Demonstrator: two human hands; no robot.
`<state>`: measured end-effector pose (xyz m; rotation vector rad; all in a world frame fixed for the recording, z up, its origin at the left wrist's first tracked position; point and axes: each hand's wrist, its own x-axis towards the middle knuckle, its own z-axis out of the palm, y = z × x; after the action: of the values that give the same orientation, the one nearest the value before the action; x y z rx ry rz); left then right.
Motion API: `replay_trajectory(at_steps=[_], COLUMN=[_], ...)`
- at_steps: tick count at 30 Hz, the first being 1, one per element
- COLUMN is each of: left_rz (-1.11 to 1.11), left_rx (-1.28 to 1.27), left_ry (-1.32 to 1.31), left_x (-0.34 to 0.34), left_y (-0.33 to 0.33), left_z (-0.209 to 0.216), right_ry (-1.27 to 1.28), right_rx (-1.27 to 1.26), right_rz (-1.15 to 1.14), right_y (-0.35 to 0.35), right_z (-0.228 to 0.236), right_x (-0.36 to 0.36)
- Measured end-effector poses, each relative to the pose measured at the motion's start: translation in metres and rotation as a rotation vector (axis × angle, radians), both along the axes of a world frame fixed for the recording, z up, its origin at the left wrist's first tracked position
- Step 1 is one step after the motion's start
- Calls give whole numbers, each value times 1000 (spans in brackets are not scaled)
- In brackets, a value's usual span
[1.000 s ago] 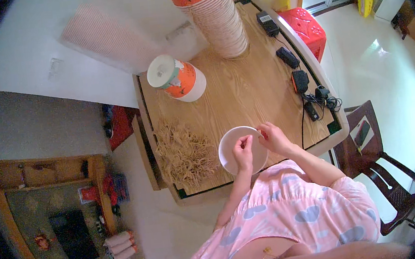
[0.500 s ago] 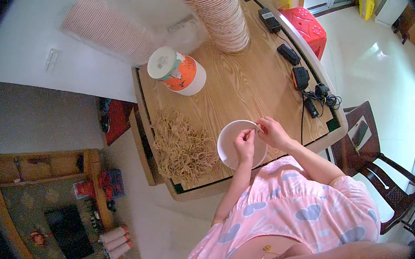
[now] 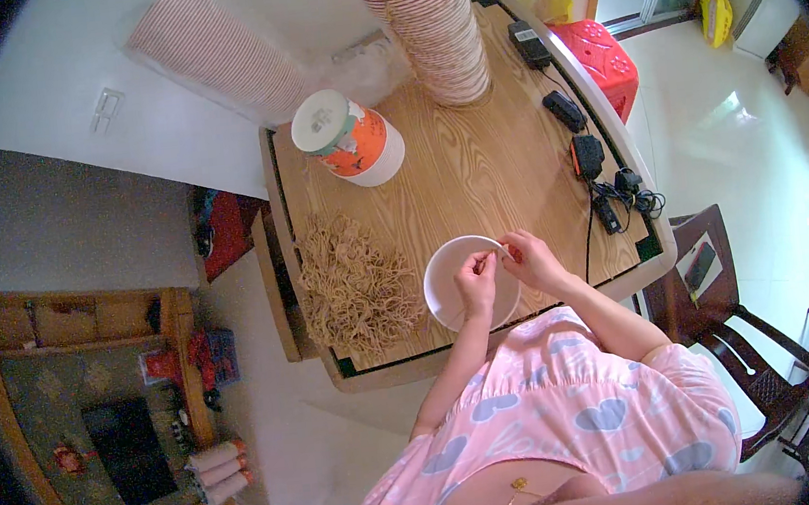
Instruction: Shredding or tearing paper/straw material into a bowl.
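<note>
Both hands (image 3: pixel 501 267) — perhaps pinching — over white bowl (image 3: pixel 461 284)

On the rectangular wooden table (image 3: pixel 474 168), a round white bowl (image 3: pixel 452 287) sits at the near edge, with both hands over it: the left hand (image 3: pixel 476 283) inside its rim, the right hand (image 3: pixel 532 262) at its right edge. A heap of tan rubber bands (image 3: pixel 354 286) lies left of the bowl. Behind it lies a tipped orange-and-white cup stack (image 3: pixel 350 146); a tall stack of paper bowls (image 3: pixel 432 31) stands at the far edge, black chargers (image 3: pixel 590 152) along the right
</note>
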<state>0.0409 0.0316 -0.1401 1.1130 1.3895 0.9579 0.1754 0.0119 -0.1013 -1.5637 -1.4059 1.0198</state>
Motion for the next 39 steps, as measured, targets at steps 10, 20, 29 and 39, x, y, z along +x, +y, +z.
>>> replay_trajectory(at_steps=[10, 20, 29, 39], left_rz=[-11, -8, -110, -471], left_rx=[-23, -32, 170, 514], left_ry=[66, 65, 338, 861], left_x=[0, 2, 1, -13], left_y=[2, 2, 3, 26], left_z=[4, 9, 50, 75], right_ry=[438, 644, 311, 6], right_rx=[-238, -294, -72, 54], right_rz=[-44, -79, -69, -70], right_y=[1, 10, 12, 12], right_z=[-18, -17, -31, 0], right_x=[12, 8, 5, -5])
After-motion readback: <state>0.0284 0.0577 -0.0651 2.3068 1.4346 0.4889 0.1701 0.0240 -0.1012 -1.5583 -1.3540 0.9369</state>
